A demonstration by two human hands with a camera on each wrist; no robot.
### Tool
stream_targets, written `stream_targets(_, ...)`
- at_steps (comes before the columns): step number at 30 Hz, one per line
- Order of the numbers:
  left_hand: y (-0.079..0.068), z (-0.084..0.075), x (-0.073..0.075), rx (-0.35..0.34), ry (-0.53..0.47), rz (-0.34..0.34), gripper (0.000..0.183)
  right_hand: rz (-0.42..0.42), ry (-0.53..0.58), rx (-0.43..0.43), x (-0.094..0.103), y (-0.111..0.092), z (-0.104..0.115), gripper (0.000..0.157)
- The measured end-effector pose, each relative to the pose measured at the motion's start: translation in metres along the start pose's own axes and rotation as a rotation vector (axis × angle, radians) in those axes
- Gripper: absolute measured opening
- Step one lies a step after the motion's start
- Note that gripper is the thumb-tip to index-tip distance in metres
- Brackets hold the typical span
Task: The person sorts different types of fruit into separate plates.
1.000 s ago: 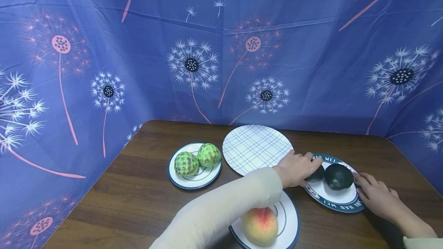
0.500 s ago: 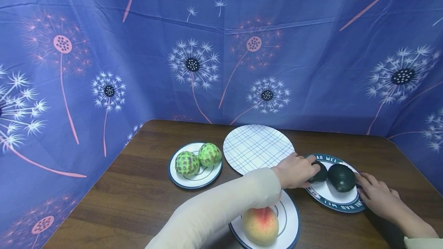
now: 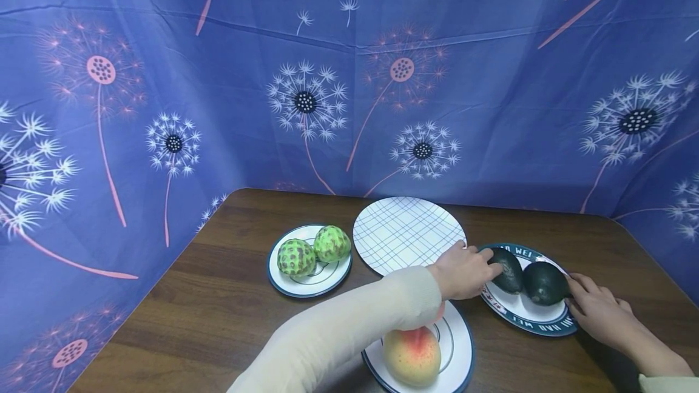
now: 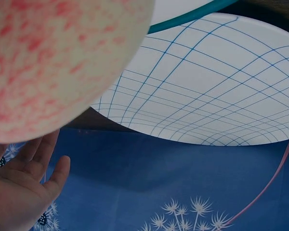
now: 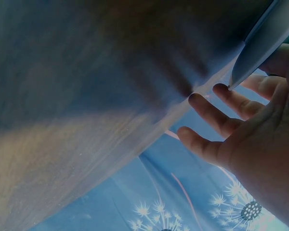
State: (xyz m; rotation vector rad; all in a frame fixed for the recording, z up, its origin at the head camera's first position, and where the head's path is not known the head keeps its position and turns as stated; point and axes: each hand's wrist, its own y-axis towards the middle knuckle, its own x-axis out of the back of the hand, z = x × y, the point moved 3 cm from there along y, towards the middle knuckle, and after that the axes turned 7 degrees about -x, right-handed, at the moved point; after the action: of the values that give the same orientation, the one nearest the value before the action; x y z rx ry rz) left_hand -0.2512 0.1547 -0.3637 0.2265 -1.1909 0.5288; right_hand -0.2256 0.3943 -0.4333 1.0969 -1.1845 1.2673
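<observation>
Two dark green avocados lie side by side on the plate with lettered rim (image 3: 546,327) at the right of the head view. My left hand (image 3: 464,270) reaches across to it, fingertips against the left avocado (image 3: 508,272). The right avocado (image 3: 546,285) lies close to the fingers of my right hand (image 3: 601,311), which rest at the plate's right edge. In the right wrist view my right hand (image 5: 260,130) has its fingers spread by the plate rim (image 5: 265,45). The left wrist view shows my left hand (image 4: 31,183) partly behind a peach (image 4: 53,62).
A peach (image 3: 412,356) sits on a blue-rimmed plate (image 3: 459,350) below my left forearm; a second peach (image 3: 439,313) is mostly hidden. Two green custard apples (image 3: 296,258) share a plate (image 3: 289,291) at left. A grid-patterned plate (image 3: 404,232) lies at the back.
My left hand has drawn back slightly to the left, uncovering more of the left avocado. Both avocados have shifted a little right on the plate. My right hand has hardly moved.
</observation>
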Motion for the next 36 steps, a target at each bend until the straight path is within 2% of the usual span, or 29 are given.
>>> stream_targets(6, -0.002, 0.003, -0.001, 0.017, -0.034, 0.006, 0.045, -0.012, -0.010, 0.004, 0.000, 0.000, 0.000, 0.054)
stream_targets(16, -0.012, 0.013, -0.003, 0.045, -0.009, -0.030, 0.039, -0.013, 0.001, 0.003, 0.000, 0.000, 0.000, 0.052)
stream_targets(26, -0.030, 0.032, 0.001, 0.076, -0.006, -0.078, 0.040, -0.031, 0.005, 0.012, 0.002, -0.002, 0.001, 0.051)
stream_targets(32, -0.043, 0.045, -0.002, 0.096, -0.001, -0.145, 0.036, -0.026, 0.012, 0.013, 0.005, -0.001, 0.001, 0.053)
stream_targets(36, -0.054, 0.055, -0.006, 0.129, -0.028, -0.145, 0.036, -0.047, 0.010, 0.019, 0.008, -0.002, 0.001, 0.053)
